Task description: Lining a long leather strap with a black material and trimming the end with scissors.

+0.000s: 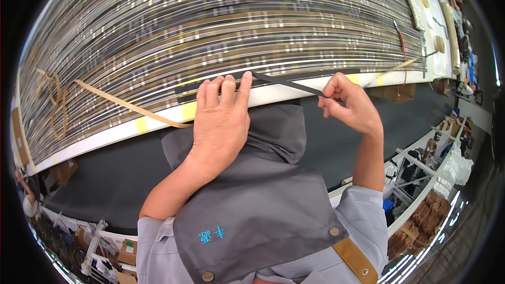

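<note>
My left hand (220, 121) lies flat at the near edge of a long table, its fingers stretched out over a dark flat strip. From beside its fingertips a narrow black strip (289, 83) slants off to the right. The end of that strip is pinched between the thumb and curled fingers of my right hand (350, 106), which is raised over the table's white edge. A tan strip (131, 106) runs from the left and passes out of sight near my left hand. Beneath both hands spreads a surface of many thin striped layers (236, 31).
Yellow tape pieces (188, 110) mark the white table edge (113, 131). A thin red-handled tool (401, 37) lies at the right, near a tan block (439, 43). Loops of tan cord (55, 94) rest at the left. Shelving with brown bundles (428, 215) stands at the lower right.
</note>
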{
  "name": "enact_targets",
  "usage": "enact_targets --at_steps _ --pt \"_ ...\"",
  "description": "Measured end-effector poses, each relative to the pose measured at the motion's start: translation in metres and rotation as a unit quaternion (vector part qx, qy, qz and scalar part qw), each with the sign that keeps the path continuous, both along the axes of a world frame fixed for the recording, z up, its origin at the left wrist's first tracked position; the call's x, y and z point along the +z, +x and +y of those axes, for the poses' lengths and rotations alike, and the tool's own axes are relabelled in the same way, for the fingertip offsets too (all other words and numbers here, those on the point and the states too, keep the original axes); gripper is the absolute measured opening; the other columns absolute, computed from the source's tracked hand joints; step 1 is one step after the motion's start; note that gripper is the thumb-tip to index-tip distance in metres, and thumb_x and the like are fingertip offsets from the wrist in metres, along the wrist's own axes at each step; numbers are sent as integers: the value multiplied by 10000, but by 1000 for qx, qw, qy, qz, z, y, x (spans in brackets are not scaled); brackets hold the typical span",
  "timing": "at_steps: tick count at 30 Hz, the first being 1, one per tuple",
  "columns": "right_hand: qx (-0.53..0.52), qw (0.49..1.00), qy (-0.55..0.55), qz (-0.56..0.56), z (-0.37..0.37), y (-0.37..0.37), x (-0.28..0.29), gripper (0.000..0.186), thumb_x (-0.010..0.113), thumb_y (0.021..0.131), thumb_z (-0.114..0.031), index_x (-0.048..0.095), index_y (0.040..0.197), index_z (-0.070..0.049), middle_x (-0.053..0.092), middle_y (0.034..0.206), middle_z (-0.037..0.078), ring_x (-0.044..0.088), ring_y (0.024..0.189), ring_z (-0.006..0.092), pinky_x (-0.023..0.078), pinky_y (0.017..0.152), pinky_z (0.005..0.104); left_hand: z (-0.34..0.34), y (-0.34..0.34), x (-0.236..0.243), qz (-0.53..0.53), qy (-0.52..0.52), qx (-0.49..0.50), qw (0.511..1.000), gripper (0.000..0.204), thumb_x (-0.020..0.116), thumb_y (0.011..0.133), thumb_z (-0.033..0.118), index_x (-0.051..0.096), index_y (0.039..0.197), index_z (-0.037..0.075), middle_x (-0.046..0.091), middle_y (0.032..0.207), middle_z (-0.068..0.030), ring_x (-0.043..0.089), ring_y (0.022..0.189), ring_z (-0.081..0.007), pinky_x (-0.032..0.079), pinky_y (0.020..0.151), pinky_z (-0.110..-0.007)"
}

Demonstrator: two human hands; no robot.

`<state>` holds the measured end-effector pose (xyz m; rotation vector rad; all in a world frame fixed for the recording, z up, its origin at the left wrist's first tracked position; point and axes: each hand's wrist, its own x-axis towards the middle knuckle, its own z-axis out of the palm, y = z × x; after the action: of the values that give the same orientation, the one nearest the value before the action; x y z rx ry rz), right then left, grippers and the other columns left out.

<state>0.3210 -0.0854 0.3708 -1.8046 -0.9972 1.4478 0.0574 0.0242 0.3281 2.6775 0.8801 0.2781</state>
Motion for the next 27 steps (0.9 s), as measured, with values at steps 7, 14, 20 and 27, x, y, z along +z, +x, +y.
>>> enact_targets --at_steps 7,14,20,27 --pt "49 995 67 51 11 26 -10 106 555 859 22 530 947 -32 559 873 9 512 733 52 429 629 206 -1 2 1 -5 -9 2 1000 587 689 817 75 530 1382 66 517 1229 -169 468 1140 -336 395 1028 -469" --pt "-5 998 22 -64 34 22 -6 129 710 878 -116 615 892 -30 531 730 -53 449 648 25 386 576 211 1 0 1 4 -2 3 1000 585 680 810 55 534 1377 62 511 1218 -168 470 1147 -338 402 1018 -461" --pt "-42 980 44 -188 41 19 -16 160 745 865 -175 682 858 -28 533 660 -50 432 604 36 371 545 224 1 -1 2 6 -11 4 1000 599 681 807 34 526 1385 55 497 1220 -170 467 1134 -341 396 1014 -453" --pt "-48 973 17 -223 47 16 -18 153 753 858 -157 697 841 -16 621 708 -11 528 653 61 423 599 235 1 0 2 6 -13 0 1000 603 683 805 30 524 1387 53 496 1225 -169 461 1143 -340 395 1013 -447"
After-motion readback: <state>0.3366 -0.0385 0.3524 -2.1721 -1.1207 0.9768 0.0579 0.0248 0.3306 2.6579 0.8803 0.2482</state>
